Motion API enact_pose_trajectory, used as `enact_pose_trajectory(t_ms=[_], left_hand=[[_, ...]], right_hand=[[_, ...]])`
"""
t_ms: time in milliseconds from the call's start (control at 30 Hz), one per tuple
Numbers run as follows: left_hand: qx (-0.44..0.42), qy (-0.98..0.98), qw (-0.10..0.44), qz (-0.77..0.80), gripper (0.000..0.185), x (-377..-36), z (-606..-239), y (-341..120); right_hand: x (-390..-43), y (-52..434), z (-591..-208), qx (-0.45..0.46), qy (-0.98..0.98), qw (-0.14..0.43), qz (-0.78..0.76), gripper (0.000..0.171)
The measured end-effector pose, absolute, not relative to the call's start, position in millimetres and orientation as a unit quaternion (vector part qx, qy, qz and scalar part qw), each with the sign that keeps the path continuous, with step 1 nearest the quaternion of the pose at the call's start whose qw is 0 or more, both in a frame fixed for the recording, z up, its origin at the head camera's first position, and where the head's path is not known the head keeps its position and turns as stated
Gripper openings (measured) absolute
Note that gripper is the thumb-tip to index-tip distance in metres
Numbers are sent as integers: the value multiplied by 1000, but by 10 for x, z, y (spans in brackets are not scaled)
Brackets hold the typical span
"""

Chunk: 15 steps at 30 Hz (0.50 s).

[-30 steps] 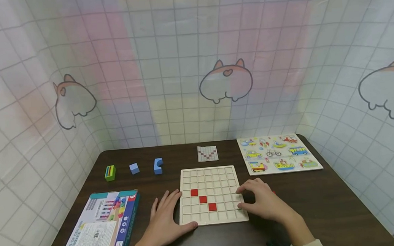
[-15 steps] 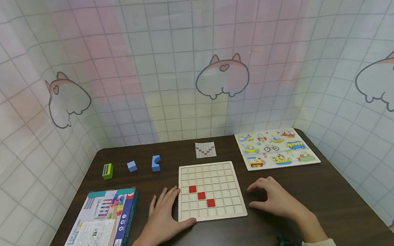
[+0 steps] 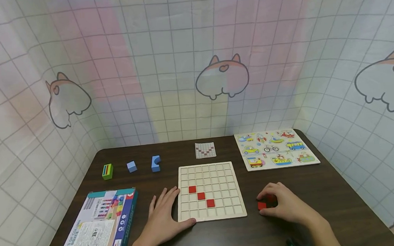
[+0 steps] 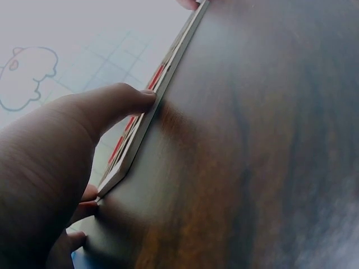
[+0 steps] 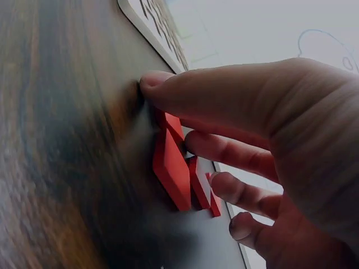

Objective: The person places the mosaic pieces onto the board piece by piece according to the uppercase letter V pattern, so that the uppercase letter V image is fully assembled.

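— Red tiles point(image 3: 265, 203) were where, when you stopped?

— On the table point(image 3: 329, 201), just beside the right edge of the grid board point(image 3: 210, 191), near the front edge. Your right hand point(image 3: 285, 206) covered them, its fingers point(image 5: 224, 151) curled around the little pile and your thumb point(image 5: 185, 89) down on the wood beside it.

— And your left hand point(image 3: 164, 218)?

— It lay flat against the board's left edge, fingers straight and released, thumb point(image 4: 120, 103) touching the front left corner. Three red squares point(image 3: 201, 195) sat in a diagonal inside the board.

— Anything else?

— You had a pattern card point(image 3: 205, 150) beyond the board, a vehicle puzzle point(image 3: 275, 148) at the far right corner, and a boxed game point(image 3: 98, 227) at the front left.
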<state>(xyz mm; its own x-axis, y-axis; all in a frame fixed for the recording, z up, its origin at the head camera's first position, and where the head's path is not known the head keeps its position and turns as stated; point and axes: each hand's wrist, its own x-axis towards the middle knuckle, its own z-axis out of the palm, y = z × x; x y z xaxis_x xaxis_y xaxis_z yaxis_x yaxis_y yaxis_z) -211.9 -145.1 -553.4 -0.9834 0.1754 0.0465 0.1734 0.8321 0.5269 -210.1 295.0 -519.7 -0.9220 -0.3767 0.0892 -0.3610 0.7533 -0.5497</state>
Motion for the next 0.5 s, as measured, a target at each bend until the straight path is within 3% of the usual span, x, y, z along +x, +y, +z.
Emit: enact_pose_trajectory(t_ms=[500], left_hand=[[94, 956, -1, 279, 123, -2149, -5571, -1468]], right_hand=[[-2103, 2945, -5248, -177, 940, 13, -291, 20]])
